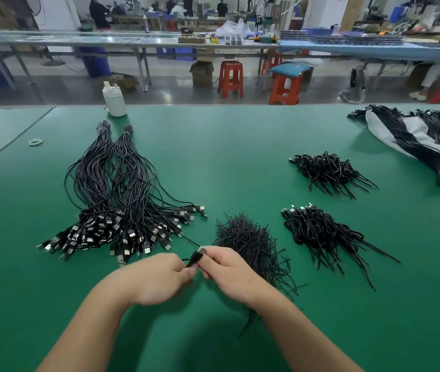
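Both my hands meet low in the middle of the green table [240, 146]. My right hand [229, 275] grips a black USB plug [197, 256] with its metal tip pointing up and right. My left hand [157, 277] pinches the thin black cable just below that plug. The cable runs up and left toward a big bundle of black USB cables [116, 200] whose plugs fan out toward me. A heap of short black twist ties [248, 242] lies just behind my right hand.
Two piles of coiled, tied cables lie at the right, one [326, 170] farther away and one [318, 232] nearer. More bundled cables on a white sheet [412, 138] sit far right. A white bottle [114, 100] stands at the back edge, rubber bands [36, 141] at far left.
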`<state>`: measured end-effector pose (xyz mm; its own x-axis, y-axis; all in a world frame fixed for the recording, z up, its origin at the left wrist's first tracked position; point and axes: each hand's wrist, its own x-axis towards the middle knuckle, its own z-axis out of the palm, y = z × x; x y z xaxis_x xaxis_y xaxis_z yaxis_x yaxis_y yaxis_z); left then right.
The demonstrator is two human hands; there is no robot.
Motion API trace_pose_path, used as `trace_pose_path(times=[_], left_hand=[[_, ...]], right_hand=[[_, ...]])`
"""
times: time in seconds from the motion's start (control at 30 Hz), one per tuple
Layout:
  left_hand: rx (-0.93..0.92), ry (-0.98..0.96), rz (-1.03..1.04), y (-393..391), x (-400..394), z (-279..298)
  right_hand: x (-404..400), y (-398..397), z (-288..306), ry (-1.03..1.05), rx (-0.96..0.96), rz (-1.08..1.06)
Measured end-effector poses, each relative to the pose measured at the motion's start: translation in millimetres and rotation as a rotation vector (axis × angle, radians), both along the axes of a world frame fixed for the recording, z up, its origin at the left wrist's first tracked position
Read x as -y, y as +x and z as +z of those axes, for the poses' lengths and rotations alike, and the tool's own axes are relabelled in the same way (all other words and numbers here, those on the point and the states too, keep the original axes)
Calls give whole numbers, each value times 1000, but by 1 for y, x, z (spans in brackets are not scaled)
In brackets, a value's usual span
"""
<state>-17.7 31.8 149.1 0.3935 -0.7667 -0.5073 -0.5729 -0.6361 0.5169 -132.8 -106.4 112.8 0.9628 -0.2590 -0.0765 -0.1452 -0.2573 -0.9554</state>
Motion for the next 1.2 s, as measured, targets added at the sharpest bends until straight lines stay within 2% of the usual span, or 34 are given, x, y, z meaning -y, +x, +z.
trace_pose_path(times=[0.07,0.17,0.23,0.27,0.33,0.4,0.47,0.53,0.57,0.63,0.67,0.7,0.77,0.83,0.87,0.93,1.0,1.1,1.2], left_hand=[[46,-85,76,6,0,-3],[26,-318,238,18,2,-12],[-42,-578,359,15,10,-11],[-177,-778,480,14,16,-10],[-633,-1191,735,21,24,-5],[-1095,-1445,787,30,20,9],[-1279,-1413,637,32,8,23],[-1244,-1216,366,30,-3,31],[-1134,-1062,225,28,-7,32],[-761,-667,-14,24,-11,27],[-579,-481,-67,23,-10,23],[-435,-344,-50,20,-7,19],[-203,-242,124,15,3,10],[-115,-383,370,14,13,0],[-171,-526,492,15,16,-3],[-418,-825,652,18,22,-5],[-681,-1069,733,17,28,-1],[-967,-1299,827,19,33,13],[-1177,-1383,691,21,26,33]], right_hand=[[0,-1,2,1,38,-20],[1,-2,4,48,84,-44],[-2,-3,3,42,94,-23],[-4,-4,2,41,90,-12],[-7,-3,-2,25,70,0],[-6,-1,-7,-5,48,-23],[-3,1,-11,18,34,-86],[2,5,-12,78,22,-157],[4,7,-11,112,21,-181],[8,11,-8,178,42,-196],[9,14,-5,197,56,-185],[10,15,-1,199,69,-166],[9,18,6,173,93,-131],[7,18,12,162,127,-126],[8,17,13,157,146,-128],[9,14,16,128,173,-121],[10,11,16,90,179,-92],[8,10,13,27,170,-49],[9,10,9,-25,138,-59]])
